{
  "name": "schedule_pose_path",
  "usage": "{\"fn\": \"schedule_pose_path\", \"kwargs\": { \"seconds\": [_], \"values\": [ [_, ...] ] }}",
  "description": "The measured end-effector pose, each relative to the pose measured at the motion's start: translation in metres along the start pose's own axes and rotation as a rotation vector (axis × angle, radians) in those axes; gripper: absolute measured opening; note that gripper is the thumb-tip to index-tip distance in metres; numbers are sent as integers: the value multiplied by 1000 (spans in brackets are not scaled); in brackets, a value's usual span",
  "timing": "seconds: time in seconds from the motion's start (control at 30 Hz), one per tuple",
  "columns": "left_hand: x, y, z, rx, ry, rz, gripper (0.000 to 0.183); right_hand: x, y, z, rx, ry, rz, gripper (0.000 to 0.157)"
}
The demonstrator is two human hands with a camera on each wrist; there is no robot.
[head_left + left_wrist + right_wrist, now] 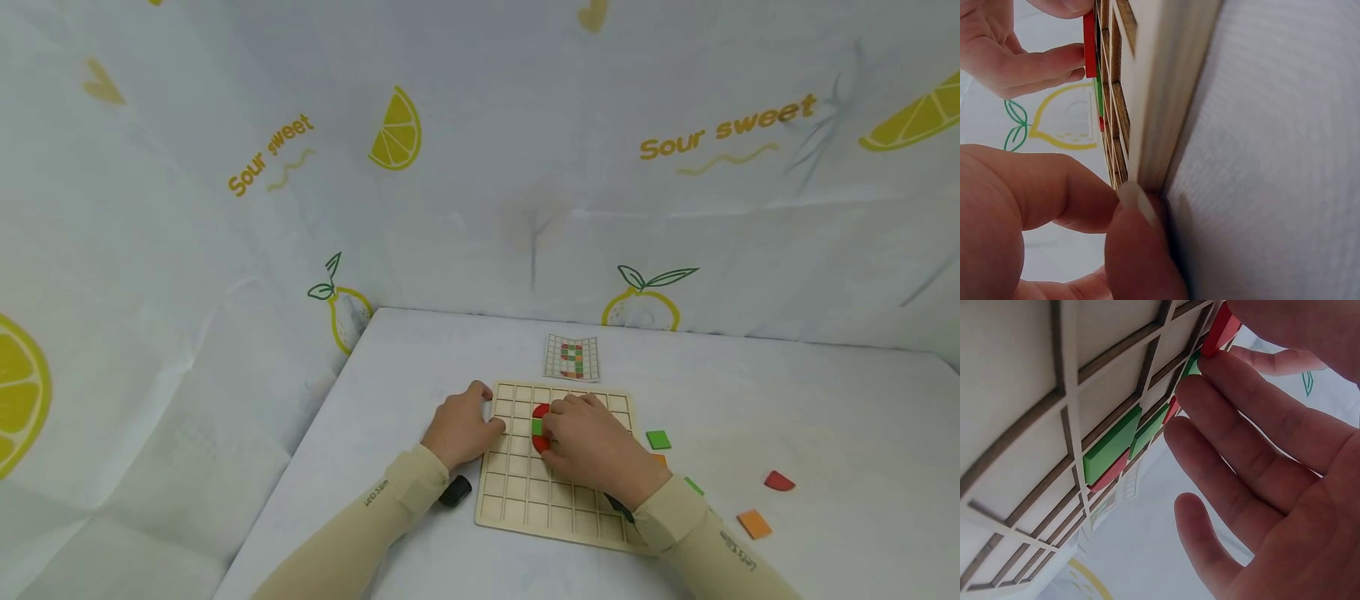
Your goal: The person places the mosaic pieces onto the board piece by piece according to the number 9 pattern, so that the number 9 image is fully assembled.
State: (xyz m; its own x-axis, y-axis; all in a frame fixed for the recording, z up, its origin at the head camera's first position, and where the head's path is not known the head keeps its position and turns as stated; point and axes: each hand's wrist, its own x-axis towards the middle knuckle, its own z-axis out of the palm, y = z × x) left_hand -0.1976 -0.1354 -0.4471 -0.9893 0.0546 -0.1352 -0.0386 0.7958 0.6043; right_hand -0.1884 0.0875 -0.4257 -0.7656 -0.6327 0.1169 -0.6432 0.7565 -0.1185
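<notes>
A wooden grid board (517, 492) lies flat on the white table. My left hand (459, 427) grips its left edge, thumb and fingertip meeting at the rim in the left wrist view. On the board, my right hand (596, 437) pinches a red quarter-round piece (1220, 330) between thumb and forefinger, its face tilted against the grid. Beside it sit a green square (537, 427) and another red piece (540, 410) in the cells. More green squares (1113, 445) show in the right wrist view. The right hand hides part of the pattern in the head view.
Beyond the board lies a printed pattern card (572, 358). To the right are a loose green square (658, 439), a red quarter-round (779, 481) and an orange square (754, 524). Other pieces are partly covered by the right forearm. A black object (455, 491) is by the left wrist.
</notes>
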Motion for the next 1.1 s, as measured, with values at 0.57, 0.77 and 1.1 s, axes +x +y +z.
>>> {"fn": "schedule_pose_path", "kwargs": {
  "seconds": [0.57, 0.77, 1.1],
  "values": [
    [-1, 0, -1, -5, 8, 16, 47, -1, -2, -1, 2, -6, 21, 17],
    [-1, 1, 0, 1, 7, 16, 47, -1, -2, 0, 0, 3, 16, 17],
    [-1, 0, -1, 2, 11, 25, 47, -1, 0, -1, 12, -1, 21, 16]
  ]
}}
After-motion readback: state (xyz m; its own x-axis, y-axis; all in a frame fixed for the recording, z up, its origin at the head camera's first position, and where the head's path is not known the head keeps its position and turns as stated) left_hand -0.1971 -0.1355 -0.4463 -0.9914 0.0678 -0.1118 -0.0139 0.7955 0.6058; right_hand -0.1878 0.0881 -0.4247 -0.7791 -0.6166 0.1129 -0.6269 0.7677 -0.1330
